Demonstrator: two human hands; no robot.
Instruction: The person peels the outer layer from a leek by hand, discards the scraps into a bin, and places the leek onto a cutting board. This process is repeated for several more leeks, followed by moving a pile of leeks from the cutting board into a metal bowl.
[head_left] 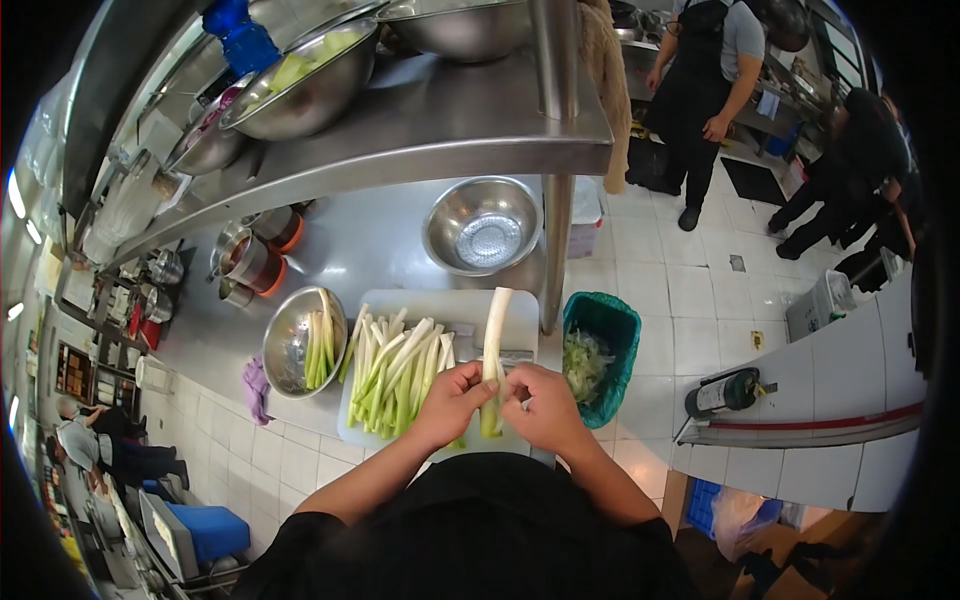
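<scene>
A thick leek-like stalk (494, 330), white above and green at its lower end, stands out between my hands over the white cutting board (525, 310). My left hand (455, 402) is closed around its lower part. My right hand (541, 403) has its fingers pinched at the stalk's right side; what they grip is too small to make out. Several green and white stalks (400, 370) lie on the board to the left. Beside the board, a steel bowl (283, 345) holds a few thinner stalks (320, 342). A blade-like metal piece lies partly hidden behind the stalk.
A green-lined bin (628, 325) with scraps is right of the board. An empty steel bowl (483, 226) sits behind it. An overhead steel shelf (420, 130) carries bowls. A purple cloth (256, 390) lies at the left edge. Other people (700, 90) stand at upper right and lower left.
</scene>
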